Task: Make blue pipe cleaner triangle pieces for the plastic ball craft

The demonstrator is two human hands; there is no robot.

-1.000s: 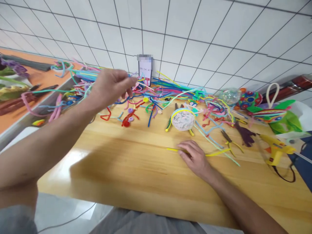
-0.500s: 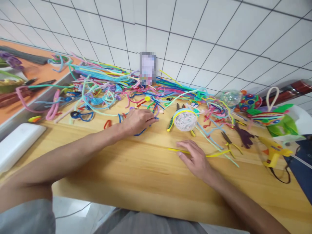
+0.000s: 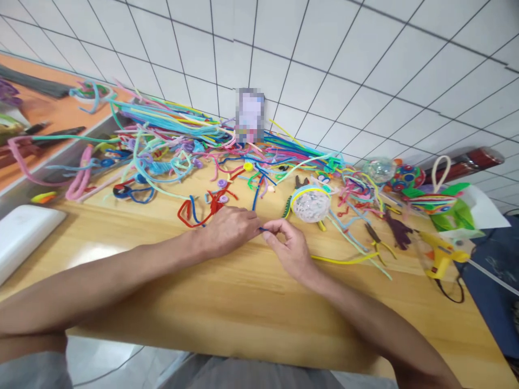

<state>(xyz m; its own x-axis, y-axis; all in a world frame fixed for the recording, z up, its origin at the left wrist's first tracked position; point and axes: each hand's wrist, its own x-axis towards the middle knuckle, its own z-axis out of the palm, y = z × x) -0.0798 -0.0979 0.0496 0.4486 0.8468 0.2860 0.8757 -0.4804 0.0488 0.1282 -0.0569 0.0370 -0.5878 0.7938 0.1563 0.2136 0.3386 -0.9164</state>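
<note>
My left hand (image 3: 233, 231) is closed on a dark blue pipe cleaner (image 3: 263, 229), whose short end shows between my hands. Thumb and forefinger of my right hand (image 3: 290, 248) pinch that same end. Behind my left hand lie red pipe cleaners (image 3: 185, 213) bent into loops. A yellow pipe cleaner (image 3: 344, 261) stretches over the table to the right of my right hand. The clear ball with a yellow band (image 3: 311, 205) rests on green-and-yellow pliers (image 3: 286, 207) just beyond my right hand.
Many coloured pipe cleaners (image 3: 170, 121) lie along the wall, with a phone (image 3: 250, 114) upright among them. On the right are small pliers (image 3: 380, 241) and a yellow glue gun (image 3: 441, 254). A white box (image 3: 26, 237) sits at the left.
My left hand has come nearer with the blue pipe cleaner. My right hand has moved left and up, away from the yellow pipe cleaner, and has closed on the blue one. The view has shifted slightly.
</note>
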